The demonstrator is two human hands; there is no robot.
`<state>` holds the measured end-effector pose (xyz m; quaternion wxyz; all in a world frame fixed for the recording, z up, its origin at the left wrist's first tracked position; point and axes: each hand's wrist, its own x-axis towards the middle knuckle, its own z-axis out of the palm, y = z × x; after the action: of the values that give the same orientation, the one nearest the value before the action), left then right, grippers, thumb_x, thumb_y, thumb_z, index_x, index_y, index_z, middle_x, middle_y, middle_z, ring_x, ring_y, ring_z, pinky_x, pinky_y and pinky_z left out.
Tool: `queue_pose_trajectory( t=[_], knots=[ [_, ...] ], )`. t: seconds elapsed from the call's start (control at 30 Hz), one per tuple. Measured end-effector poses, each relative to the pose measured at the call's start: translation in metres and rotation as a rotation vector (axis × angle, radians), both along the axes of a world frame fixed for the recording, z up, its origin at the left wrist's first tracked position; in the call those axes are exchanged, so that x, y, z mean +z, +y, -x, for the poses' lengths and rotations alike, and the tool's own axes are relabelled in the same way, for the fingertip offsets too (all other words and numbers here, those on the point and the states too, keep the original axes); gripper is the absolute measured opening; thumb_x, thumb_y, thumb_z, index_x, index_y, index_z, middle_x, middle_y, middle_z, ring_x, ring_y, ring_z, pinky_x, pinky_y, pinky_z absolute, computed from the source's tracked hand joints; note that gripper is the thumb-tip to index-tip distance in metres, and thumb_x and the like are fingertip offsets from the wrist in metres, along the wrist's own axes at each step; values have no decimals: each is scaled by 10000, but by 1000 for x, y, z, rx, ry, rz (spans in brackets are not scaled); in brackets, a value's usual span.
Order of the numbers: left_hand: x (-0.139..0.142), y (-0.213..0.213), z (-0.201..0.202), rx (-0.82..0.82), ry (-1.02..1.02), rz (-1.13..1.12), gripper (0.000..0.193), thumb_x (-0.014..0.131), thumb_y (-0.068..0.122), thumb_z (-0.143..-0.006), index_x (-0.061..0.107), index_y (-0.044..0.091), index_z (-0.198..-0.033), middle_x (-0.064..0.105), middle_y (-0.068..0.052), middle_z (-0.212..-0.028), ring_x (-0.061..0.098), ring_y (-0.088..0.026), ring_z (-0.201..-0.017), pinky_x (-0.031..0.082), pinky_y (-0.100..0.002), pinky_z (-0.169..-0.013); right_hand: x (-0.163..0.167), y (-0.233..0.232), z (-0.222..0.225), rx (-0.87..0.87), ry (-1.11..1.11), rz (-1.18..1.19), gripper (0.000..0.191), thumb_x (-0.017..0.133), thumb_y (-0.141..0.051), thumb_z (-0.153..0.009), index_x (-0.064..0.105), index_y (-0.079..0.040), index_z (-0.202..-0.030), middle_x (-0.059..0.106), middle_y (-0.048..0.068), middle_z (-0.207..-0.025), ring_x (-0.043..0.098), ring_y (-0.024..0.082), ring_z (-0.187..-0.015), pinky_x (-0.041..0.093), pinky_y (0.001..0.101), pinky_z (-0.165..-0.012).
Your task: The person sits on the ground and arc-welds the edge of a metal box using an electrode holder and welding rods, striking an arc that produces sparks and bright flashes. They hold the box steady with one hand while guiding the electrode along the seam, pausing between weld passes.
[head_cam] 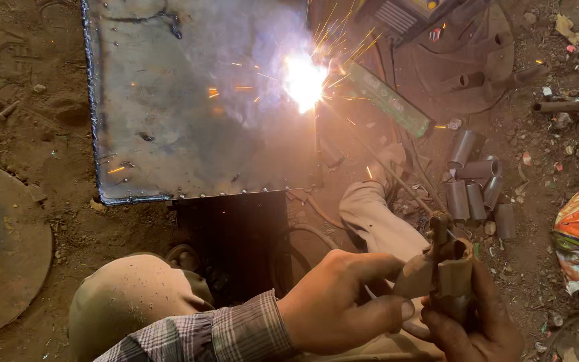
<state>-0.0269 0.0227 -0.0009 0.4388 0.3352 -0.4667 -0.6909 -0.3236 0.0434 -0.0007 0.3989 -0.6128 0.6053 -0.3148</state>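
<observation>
The right hand (470,322) is closed around the handle of a welding electrode holder (445,268), wrapped in brown card, at the bottom right of the view. The left hand (343,298) closes beside it, thumb and fingers pinching the card wrap. From the holder a thin electrode rod (376,157) runs up and left to a bright arc (304,82) at the right edge of a steel sheet (189,100). Short pipe pieces (474,181) lie on the dirt right of the rod.

one steel sheet (189,114), five short pipes (477,184)
</observation>
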Motion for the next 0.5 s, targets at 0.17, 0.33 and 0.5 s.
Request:
queue_pose_trajectory(
  t=[0.17, 0.33, 0.5],
  knots=[
    [1, 0, -1, -3, 6, -19, 352, 669, 255, -915, 702, 14, -1170, 780, -137, -956, 794, -209, -869, 641, -313, -789, 3, 1, -1, -49, 13, -49, 909, 750, -38, -771, 413, -8, -1614, 691, 190, -1240, 707, 207, -988, 592, 368, -843],
    [2, 1, 0, -13, 46, -49, 343, 668, 247, -933, 694, 3, -1172, 779, -136, -963, 792, -203, -885, 641, -314, -795, 3, 1, 0, -36, -2, -18, 877, 736, -62, -789, 398, 3, -1595, 617, 194, -1403, 667, 225, -1149, 557, 381, -941],
    [4, 0, -2, -20, 68, -31, 330, 658, 220, -933, 690, 0, -1177, 777, -129, -948, 788, -188, -851, 641, -304, -788, 0, 1, 4, 22, 3, 8, 890, 742, -58, -796, 387, -15, -1611, 619, 206, -1420, 676, 217, -1102, 561, 371, -930]
  ],
)
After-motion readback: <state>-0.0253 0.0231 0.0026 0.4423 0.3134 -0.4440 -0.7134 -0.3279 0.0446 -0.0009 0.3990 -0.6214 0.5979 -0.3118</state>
